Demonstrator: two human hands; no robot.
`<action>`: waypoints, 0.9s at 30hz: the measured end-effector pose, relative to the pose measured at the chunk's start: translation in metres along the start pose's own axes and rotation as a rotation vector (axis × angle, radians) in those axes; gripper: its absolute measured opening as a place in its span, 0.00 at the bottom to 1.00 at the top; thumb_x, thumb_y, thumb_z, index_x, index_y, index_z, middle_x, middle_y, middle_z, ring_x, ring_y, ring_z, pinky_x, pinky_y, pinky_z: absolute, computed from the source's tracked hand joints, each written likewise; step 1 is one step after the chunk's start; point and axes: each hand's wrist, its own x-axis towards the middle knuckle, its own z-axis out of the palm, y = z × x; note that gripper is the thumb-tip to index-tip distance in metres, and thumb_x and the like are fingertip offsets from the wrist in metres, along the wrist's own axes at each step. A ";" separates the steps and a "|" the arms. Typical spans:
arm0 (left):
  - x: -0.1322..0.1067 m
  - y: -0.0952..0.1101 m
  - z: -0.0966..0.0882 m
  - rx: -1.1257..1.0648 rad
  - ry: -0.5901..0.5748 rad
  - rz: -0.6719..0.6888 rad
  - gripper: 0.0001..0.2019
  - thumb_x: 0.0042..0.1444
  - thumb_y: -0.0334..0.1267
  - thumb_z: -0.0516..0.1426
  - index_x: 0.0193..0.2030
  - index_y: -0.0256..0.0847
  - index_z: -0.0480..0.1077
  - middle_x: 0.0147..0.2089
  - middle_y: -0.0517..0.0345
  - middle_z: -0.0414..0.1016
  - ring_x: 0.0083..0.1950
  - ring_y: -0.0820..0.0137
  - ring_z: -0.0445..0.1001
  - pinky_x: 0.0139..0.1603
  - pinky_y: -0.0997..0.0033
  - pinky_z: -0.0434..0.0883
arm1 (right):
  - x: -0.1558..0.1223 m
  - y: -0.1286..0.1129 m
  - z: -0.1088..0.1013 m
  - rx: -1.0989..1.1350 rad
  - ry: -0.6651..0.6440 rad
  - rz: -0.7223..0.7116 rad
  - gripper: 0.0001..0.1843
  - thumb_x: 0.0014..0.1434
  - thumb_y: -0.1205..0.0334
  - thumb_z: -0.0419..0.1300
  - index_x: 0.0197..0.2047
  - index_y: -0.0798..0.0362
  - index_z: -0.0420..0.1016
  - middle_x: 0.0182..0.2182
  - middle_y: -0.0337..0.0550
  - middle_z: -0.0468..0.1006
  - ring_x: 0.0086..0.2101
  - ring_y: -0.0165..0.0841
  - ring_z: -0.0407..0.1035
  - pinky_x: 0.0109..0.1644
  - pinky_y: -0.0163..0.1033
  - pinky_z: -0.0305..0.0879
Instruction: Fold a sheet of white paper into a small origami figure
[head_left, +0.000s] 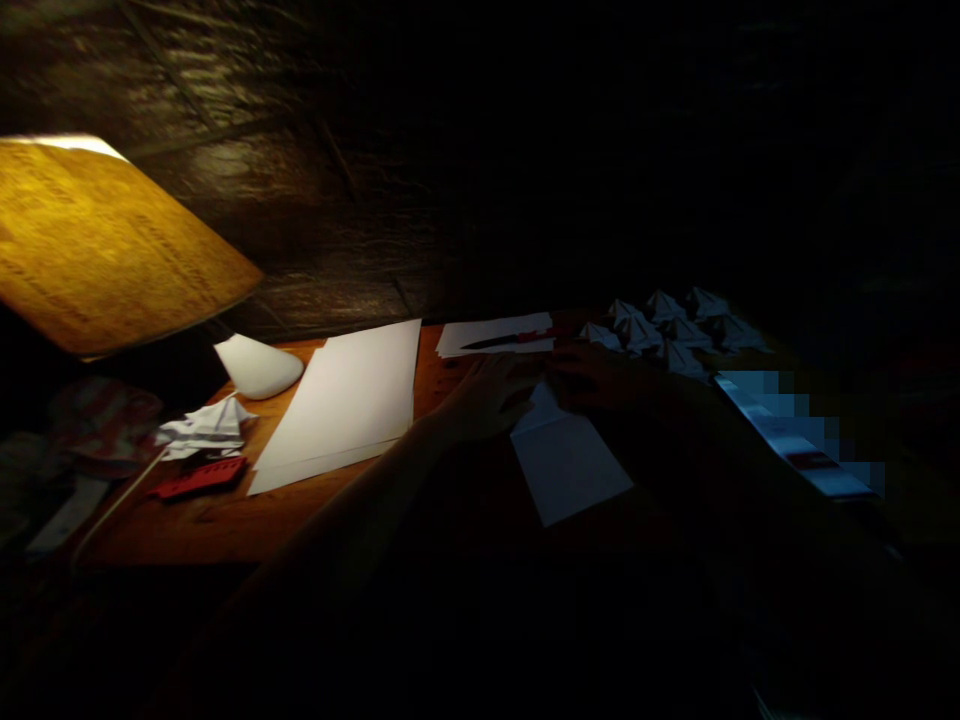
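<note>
A partly folded sheet of paper (570, 460) lies in shadow on the wooden table, its narrow pointed end away from me. At that end my left hand (491, 395) grips the paper, thumb and fingers around its left edge. My right hand (600, 378) is at the other side of the point, so dark that its fingers barely show; I cannot make out its grip. Beyond the hands, a knife with a red handle (536, 337) rests on a small stack of paper (454, 338). Several folded paper shapes (637, 332) stand at the back right.
Larger white sheets (345, 400) lie left of my forearm. Farther left are a lamp with a yellow shade (112, 250) and white base (259, 368), crumpled-looking folded paper (214, 425) and a red object (199, 480). A lit, pixelated screen (795, 440) is at right.
</note>
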 end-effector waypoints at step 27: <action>0.000 -0.003 0.001 -0.017 -0.026 0.021 0.21 0.65 0.44 0.57 0.64 0.47 0.67 0.67 0.47 0.61 0.66 0.52 0.63 0.66 0.42 0.66 | -0.001 0.000 -0.002 -0.010 -0.026 0.015 0.39 0.61 0.35 0.58 0.68 0.49 0.68 0.70 0.56 0.61 0.67 0.54 0.56 0.68 0.65 0.56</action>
